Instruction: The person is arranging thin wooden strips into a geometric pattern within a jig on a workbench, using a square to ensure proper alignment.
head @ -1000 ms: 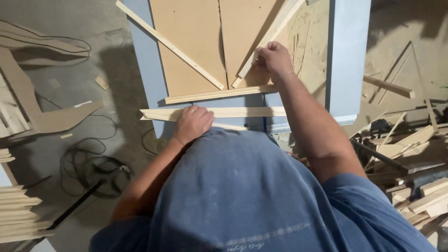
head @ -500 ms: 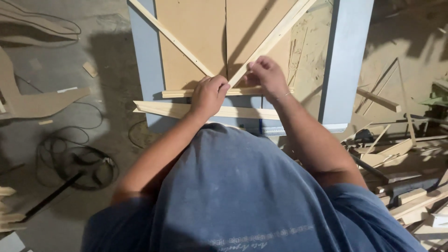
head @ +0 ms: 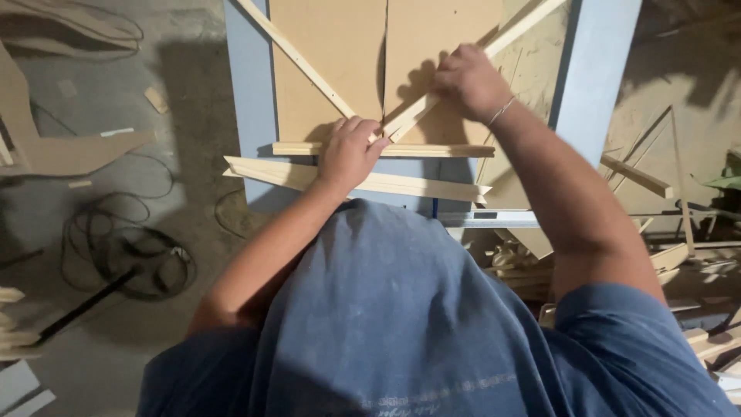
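I judge I'm fitting trim: my left hand (head: 349, 152) presses flat, fingers closed together, where two diagonal wooden strips (head: 305, 63) meet above the horizontal strip (head: 432, 150) on the fibreboard panel (head: 324, 46), my right hand (head: 468, 79) clamped on the right diagonal strip (head: 532, 17), which next needs snugging into the joint.

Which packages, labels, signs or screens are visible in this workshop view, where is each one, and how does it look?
No package, sign or screen is visible.
Faint pale print on the blue T-shirt: low on the cloth, at the bottom edge of the view, a thin light line across the fabric.
Small dark tag-like strip: front edge of the pale blue table, short and rectangular; too small to be sure.
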